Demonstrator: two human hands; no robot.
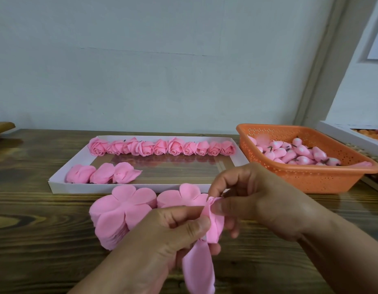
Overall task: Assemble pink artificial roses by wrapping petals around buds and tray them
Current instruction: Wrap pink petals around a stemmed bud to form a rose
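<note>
Left hand: nearest to us, our left hand (169,232) has thumb and fingers curled round the lower part of the half-wrapped rose (212,223), and one loose petal (199,270) hangs down below it.
Right hand: our right hand (253,198) pinches the top of the same rose between thumb and forefinger; the other fingers are bent loosely beneath.
What is hidden: the two hands cover most of the rose, so we cannot tell how many petals are wrapped, and they also block part of the right petal stack.
Petal stacks: two stacks of flat pink petal sheets lie on the table (39,230) just behind the hands, the left stack (120,213) and the right stack (181,197).
Tray: the white tray (56,183) sits beyond the stacks; we count about ten finished roses (160,147) in its far row and three more pink pieces (103,172) at its near left.
Basket: an orange basket (311,181) stands to the right of the tray, holding many pink buds (294,153), too piled to count.
</note>
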